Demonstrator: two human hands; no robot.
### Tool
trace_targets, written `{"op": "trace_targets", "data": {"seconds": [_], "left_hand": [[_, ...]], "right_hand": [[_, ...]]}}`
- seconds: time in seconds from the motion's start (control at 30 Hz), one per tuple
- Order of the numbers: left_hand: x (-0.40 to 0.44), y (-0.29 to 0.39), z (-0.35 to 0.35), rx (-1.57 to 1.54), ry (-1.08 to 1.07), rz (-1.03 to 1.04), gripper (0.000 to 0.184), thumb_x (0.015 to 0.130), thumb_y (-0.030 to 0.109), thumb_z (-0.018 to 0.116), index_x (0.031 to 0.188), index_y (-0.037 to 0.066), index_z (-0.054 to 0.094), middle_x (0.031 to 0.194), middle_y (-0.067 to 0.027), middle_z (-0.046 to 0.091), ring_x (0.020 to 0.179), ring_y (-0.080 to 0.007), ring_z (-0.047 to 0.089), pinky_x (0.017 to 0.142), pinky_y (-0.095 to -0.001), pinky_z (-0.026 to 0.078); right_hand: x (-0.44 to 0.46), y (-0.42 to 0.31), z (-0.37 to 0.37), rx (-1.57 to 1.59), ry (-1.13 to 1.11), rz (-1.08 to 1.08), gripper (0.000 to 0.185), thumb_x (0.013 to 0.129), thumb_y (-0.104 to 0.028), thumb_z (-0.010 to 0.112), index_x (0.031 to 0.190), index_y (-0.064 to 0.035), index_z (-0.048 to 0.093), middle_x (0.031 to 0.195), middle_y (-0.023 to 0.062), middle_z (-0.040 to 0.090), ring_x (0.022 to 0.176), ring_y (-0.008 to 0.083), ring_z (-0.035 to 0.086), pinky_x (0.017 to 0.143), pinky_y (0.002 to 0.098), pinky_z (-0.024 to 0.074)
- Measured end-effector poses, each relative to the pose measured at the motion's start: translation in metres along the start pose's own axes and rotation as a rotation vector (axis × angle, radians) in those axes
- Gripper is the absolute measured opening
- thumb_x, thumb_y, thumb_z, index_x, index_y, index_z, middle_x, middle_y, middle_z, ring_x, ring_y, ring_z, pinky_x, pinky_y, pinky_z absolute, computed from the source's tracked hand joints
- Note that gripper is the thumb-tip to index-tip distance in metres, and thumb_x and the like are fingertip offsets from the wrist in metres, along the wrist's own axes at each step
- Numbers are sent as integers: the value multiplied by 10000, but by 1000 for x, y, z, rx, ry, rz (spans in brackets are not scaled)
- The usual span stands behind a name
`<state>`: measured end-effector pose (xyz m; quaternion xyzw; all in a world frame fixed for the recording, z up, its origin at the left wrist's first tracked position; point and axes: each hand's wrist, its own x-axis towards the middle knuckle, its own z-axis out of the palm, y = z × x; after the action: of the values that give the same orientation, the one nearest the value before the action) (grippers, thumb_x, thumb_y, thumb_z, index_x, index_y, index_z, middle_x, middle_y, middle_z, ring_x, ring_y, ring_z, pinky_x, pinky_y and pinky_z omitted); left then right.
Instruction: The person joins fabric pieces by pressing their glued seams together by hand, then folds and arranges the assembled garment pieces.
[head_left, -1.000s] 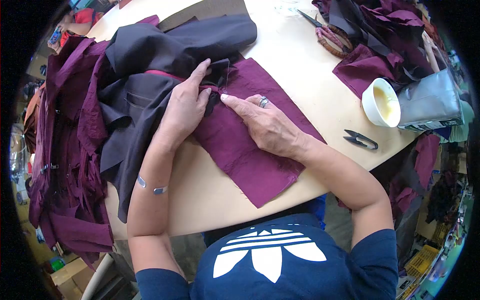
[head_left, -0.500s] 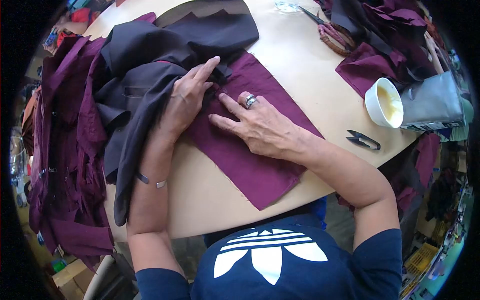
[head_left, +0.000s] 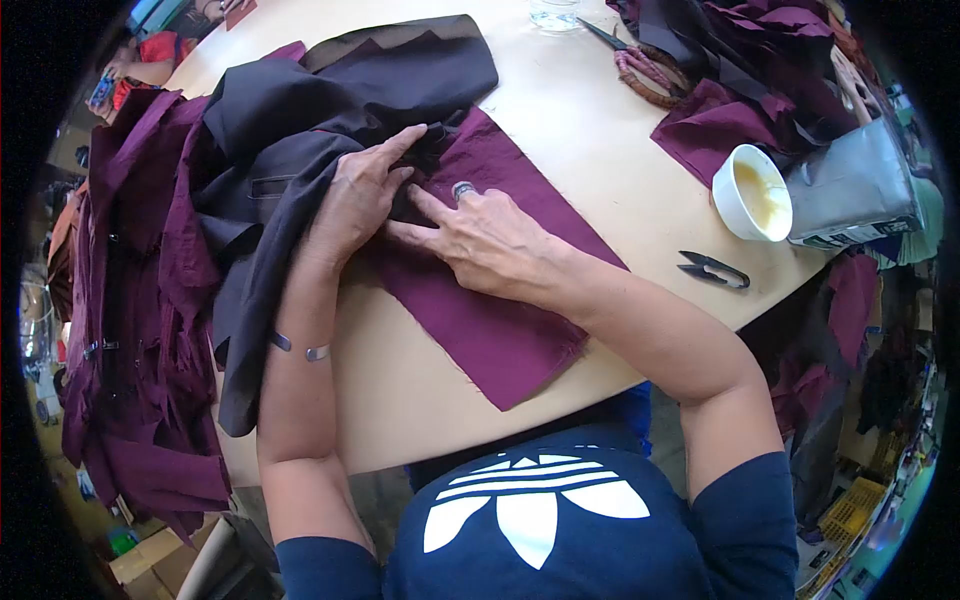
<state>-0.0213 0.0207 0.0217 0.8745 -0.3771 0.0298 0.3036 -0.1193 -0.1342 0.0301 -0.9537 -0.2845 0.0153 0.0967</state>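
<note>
My left hand (head_left: 358,198) lies on a dark garment piece (head_left: 290,95), its index finger stretched out along the fabric and its thumb apart from it. Beside it, my right hand (head_left: 488,245), with a ring on one finger, rests on a maroon cloth panel (head_left: 490,345). Its thumb and index finger point left, spread apart, close to the left hand where dark and maroon fabric meet. Both hands press flat, and neither visibly grips anything. Part of the dark garment drapes over my left forearm, and the fabric under my fingers is partly hidden.
On the table (head_left: 560,120) to the right are thread snips (head_left: 715,269), a white bowl of pale paste (head_left: 752,193) and a metal tin (head_left: 855,190). Scissors (head_left: 648,75) lie farther back, near heaped fabric (head_left: 730,115). Maroon cloth pieces (head_left: 150,300) hang at the left.
My right hand's fingers have shifted left, closer to my left hand and the dark fabric's edge. The whole view has moved slightly with the head.
</note>
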Motion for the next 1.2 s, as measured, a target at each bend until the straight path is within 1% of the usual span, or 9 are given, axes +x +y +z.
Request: {"op": "trace_targets", "data": {"seconds": [0.1,0.17,0.43,0.63,0.9,1.0,1.07,1.1,1.2], "left_hand": [[-3,-6,4,31,59,95,445,764,85,658,1193,84,541,1058,-193,611,932,-347,600,817,-384,474],[-6,0,6,49,59,46,498,741,141,709,1196,35,537,1169,-185,571,1068,-297,572,892,-351,463],[-13,-10,22,6,177,109,447,750,133,694,1161,47,543,1011,-127,579,867,-293,591,774,-355,477],[-17,-6,27,35,236,142,402,752,60,670,1135,53,550,909,-129,541,800,-282,583,707,-352,479],[-24,3,30,128,302,151,327,748,139,686,1052,78,586,850,-102,512,705,-281,577,607,-379,476],[-49,29,9,89,52,57,440,812,322,608,1184,95,544,1026,-143,506,926,-311,538,801,-395,444],[-65,31,0,-89,-118,45,541,842,443,520,1271,115,491,1173,-167,476,1095,-329,478,952,-394,376],[-73,31,-5,-275,-175,34,556,779,399,615,1238,99,522,1248,-149,456,1102,-333,496,954,-374,387],[-91,70,-32,-445,-338,70,595,725,351,680,1184,7,524,1154,-165,555,1084,-288,531,952,-358,384]], "right_hand": [[-13,2,14,-32,162,-45,571,772,-99,505,1327,-200,421,1285,192,443,1004,302,545,789,437,462],[-35,1,17,-56,238,-70,545,786,-105,497,1320,-184,425,1275,191,451,1040,296,526,853,457,424],[-145,-28,12,60,269,-15,426,803,-71,492,1222,3,488,1218,172,523,1131,318,502,946,443,404],[-168,-28,13,97,302,-44,433,809,-82,456,1229,22,464,1137,172,564,1036,283,559,894,372,453],[-126,-9,-5,-33,338,-124,421,764,6,511,1184,-14,534,841,87,579,719,195,558,660,316,462],[-114,-2,-26,226,582,-108,477,709,93,480,1158,-44,562,751,108,568,658,227,539,630,327,450],[-111,2,-56,176,708,-52,510,687,148,448,1157,-28,534,789,109,588,671,247,568,632,333,457],[-108,6,-70,169,751,-34,501,687,152,453,1153,-18,522,800,110,594,685,254,581,644,331,461],[-92,10,-109,246,818,2,418,736,101,517,1132,-30,499,815,101,595,714,253,586,679,309,457]]}}
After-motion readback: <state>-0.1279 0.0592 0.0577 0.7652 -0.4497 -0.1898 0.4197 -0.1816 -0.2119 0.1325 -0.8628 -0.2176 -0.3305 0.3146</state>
